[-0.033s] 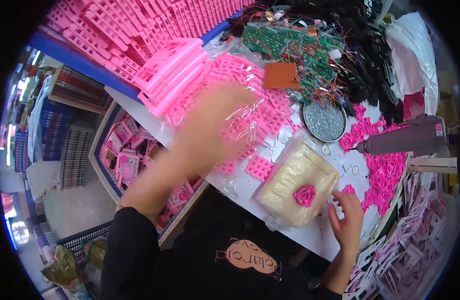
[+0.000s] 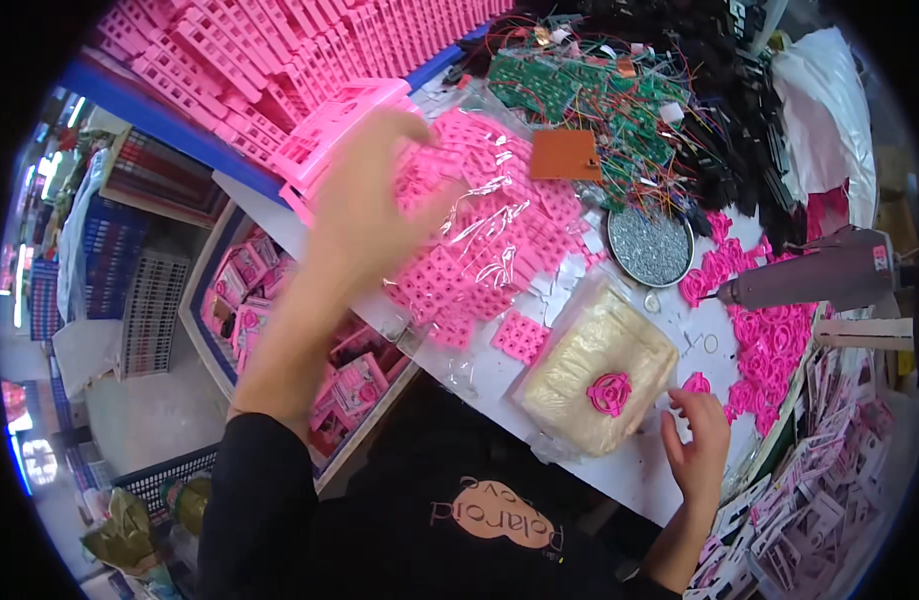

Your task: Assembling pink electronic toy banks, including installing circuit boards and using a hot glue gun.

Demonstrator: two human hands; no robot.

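My left hand [image 2: 365, 205], smeared by motion, is over the stack of pink plastic housings [image 2: 345, 120] at the upper left. Whether it touches or grips one is too blurred to make out. Beside it, a heap of square pink keypad pieces [image 2: 490, 240] lies partly under clear plastic film. My right hand [image 2: 696, 440] is at the right of a cream-coloured, plastic-wrapped block [image 2: 590, 350], its fingers loosely apart and holding nothing visible. On top of that block rests a round pink plastic part [image 2: 610, 394].
A round tin of small metal screws [image 2: 650, 245] stands beyond the block. To its right are a grey power screwdriver [image 2: 810, 275] and a pile of pink rings [image 2: 770, 340]. Green circuit boards [image 2: 540, 85] with wires lie behind. A box of pink parts [image 2: 355, 385] sits lower left.
My left hand has moved left from above the keypad pieces to the stacked pink housings. My right hand has barely moved.
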